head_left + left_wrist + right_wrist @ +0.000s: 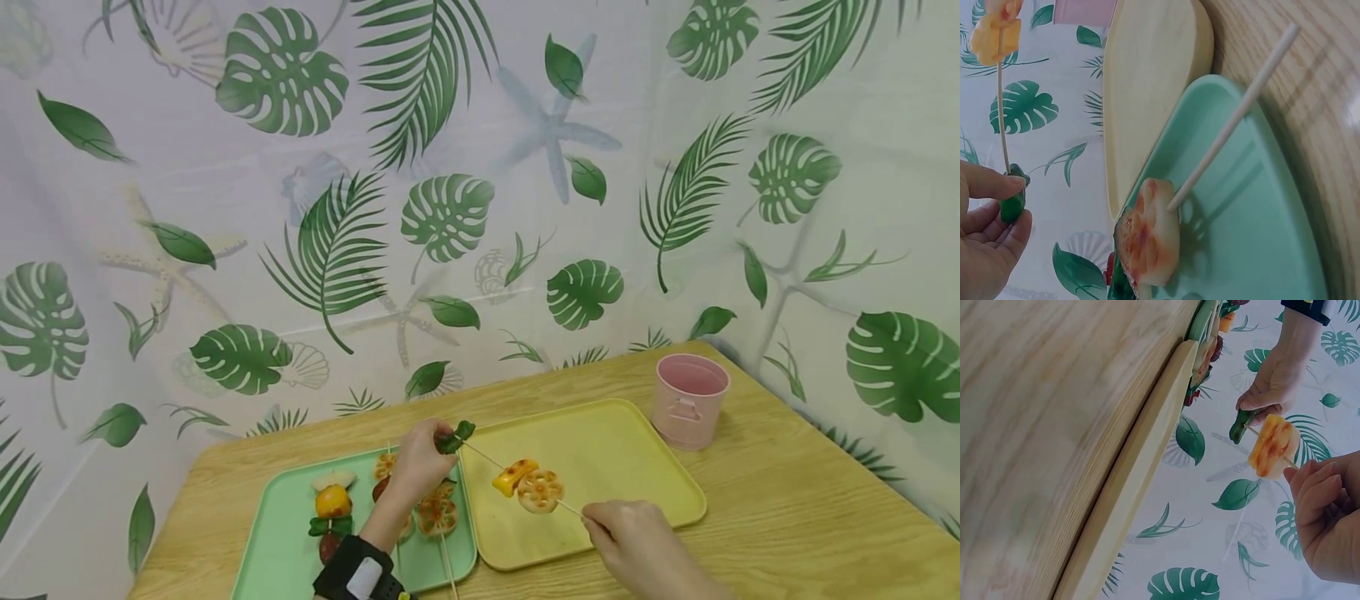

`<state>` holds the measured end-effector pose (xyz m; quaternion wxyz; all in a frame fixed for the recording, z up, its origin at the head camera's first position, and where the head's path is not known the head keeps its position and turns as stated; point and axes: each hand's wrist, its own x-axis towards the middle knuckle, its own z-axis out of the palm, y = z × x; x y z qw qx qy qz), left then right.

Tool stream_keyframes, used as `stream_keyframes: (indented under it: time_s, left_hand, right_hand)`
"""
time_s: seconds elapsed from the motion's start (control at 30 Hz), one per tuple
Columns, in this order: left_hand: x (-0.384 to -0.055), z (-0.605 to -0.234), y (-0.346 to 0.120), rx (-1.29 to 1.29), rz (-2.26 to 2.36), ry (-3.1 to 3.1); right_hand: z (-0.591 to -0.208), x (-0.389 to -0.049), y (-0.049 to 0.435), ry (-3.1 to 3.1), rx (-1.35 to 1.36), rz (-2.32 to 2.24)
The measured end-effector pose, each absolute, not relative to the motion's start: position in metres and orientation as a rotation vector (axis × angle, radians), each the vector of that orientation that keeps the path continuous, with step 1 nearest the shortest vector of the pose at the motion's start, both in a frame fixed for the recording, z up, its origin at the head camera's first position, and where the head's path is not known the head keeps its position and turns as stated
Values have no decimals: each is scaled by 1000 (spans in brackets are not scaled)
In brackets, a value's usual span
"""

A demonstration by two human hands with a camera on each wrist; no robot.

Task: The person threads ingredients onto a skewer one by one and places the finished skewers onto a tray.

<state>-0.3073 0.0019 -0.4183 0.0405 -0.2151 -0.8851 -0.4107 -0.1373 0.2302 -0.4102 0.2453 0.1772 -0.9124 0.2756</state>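
My left hand [420,467] pinches a dark green leafy piece [454,438] at the far tip of a wooden skewer [572,509], between thumb and fingers. The other end of the stick is gripped by my right hand [637,542]. Between the hands, a yellow grilled piece [514,477] and a browned lotus root slice [541,492] sit on the stick. In the left wrist view, the stick's tip meets the green piece [1014,199]. The skewer is held above the yellow tray [600,454], tilted up toward the left hand.
A green tray [276,533] on the left bears several food skewers, among them one with a lotus root slice [437,515] and one with an orange round piece [333,502]. A pink bucket [686,408] stands at the table's [795,508] back right. A leaf-patterned curtain [480,267] hangs behind.
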Motion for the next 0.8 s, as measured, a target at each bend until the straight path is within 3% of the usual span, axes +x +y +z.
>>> stream_keyframes:
  time_s: [0.8]
  left_hand:
    - [-305, -421, -4, -615, -1270, -2731]
  right_hand:
    - [-424, -142, 221, -2290, 536, 613]
